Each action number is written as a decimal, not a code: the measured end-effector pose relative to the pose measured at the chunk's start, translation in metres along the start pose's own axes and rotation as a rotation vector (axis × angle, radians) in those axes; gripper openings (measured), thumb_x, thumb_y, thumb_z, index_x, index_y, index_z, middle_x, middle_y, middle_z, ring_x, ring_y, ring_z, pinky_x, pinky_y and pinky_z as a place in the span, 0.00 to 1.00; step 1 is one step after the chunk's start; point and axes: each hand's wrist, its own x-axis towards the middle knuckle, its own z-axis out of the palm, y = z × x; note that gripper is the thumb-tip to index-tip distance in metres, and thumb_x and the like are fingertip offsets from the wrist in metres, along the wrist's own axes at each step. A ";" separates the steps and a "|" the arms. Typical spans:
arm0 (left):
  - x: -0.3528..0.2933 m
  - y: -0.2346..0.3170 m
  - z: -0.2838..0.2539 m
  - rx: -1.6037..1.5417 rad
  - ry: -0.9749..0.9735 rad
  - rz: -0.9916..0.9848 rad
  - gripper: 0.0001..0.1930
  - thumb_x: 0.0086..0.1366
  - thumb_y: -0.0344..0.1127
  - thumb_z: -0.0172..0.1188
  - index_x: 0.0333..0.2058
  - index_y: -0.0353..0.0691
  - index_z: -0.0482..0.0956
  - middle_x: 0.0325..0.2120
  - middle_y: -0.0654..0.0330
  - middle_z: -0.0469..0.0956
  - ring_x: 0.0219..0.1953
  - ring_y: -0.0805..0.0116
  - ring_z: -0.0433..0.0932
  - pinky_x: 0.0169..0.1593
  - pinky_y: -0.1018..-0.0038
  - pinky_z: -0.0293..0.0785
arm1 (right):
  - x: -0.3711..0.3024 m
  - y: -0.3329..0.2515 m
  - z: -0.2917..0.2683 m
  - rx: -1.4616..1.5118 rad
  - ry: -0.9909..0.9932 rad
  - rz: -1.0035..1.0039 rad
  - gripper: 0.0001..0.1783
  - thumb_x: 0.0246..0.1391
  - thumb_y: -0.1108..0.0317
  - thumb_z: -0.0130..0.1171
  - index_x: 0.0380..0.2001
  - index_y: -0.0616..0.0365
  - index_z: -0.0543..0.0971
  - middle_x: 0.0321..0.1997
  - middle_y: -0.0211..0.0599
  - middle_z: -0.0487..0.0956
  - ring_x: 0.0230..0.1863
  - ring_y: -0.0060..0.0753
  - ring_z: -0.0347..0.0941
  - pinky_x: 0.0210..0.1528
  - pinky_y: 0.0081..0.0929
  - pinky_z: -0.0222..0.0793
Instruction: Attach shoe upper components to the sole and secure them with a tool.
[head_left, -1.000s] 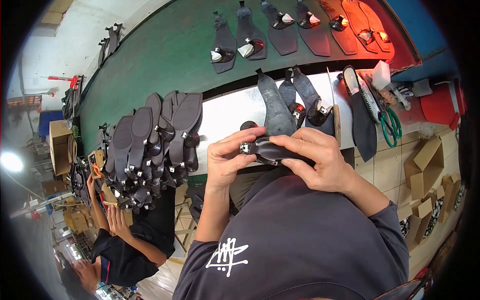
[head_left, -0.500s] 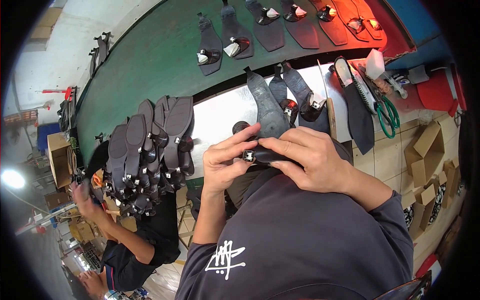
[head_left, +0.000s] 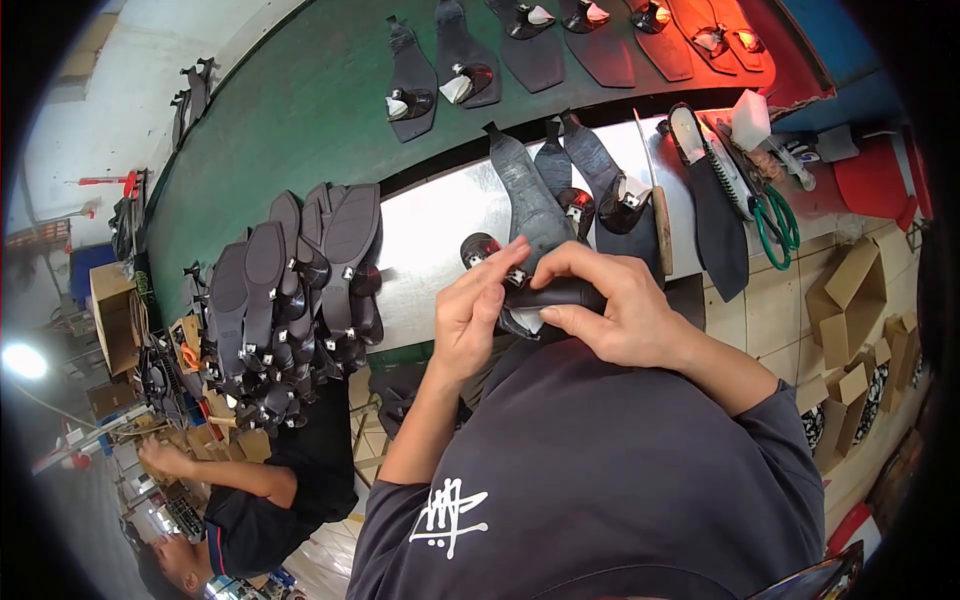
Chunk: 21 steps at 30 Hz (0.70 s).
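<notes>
Close to my chest, my right hand (head_left: 612,312) grips a black shoe heel (head_left: 548,297), thumb below and fingers bent over the top. White material (head_left: 527,319) shows under it, and a small shiny square piece is at its left end. My left hand (head_left: 470,312) lies against that end with its fingers stretched out flat and the thumb raised apart. Just beyond my hands, a dark sole (head_left: 525,195) rests on the metal tabletop (head_left: 430,225). Beside my left fingertips is a glossy dark heel (head_left: 480,247). My fingers hide part of the held heel.
Many soles with heels are piled on the left (head_left: 265,300). More soles (head_left: 412,75) line the green table (head_left: 300,110). A wooden-handled knife (head_left: 661,225) and green-handled scissors (head_left: 775,228) lie at right. A co-worker's arm (head_left: 225,475) is at lower left.
My left hand has shifted slightly right and its fingers have straightened from a pinch at the heel's end. The heel has turned, showing white material. The co-worker's hand has moved down.
</notes>
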 end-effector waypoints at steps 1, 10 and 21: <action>0.001 -0.002 0.002 -0.008 0.027 0.060 0.21 0.73 0.39 0.43 0.50 0.28 0.76 0.41 0.47 0.80 0.44 0.64 0.78 0.50 0.71 0.71 | 0.001 0.002 0.003 -0.031 0.013 -0.078 0.11 0.48 0.75 0.61 0.38 0.61 0.77 0.36 0.40 0.80 0.38 0.40 0.79 0.40 0.30 0.72; 0.005 0.008 0.019 0.153 0.214 0.173 0.26 0.74 0.41 0.35 0.44 0.28 0.80 0.23 0.52 0.77 0.28 0.66 0.77 0.35 0.74 0.70 | 0.000 0.003 0.007 -0.141 0.011 -0.129 0.09 0.46 0.76 0.63 0.33 0.59 0.84 0.26 0.37 0.76 0.26 0.32 0.74 0.31 0.26 0.68; 0.007 0.005 0.027 -0.054 0.358 -0.044 0.29 0.75 0.44 0.33 0.39 0.26 0.82 0.29 0.55 0.81 0.31 0.71 0.75 0.39 0.76 0.70 | 0.006 0.010 0.000 -0.342 -0.040 -0.406 0.18 0.39 0.76 0.64 0.38 0.55 0.83 0.35 0.38 0.75 0.34 0.39 0.74 0.34 0.31 0.69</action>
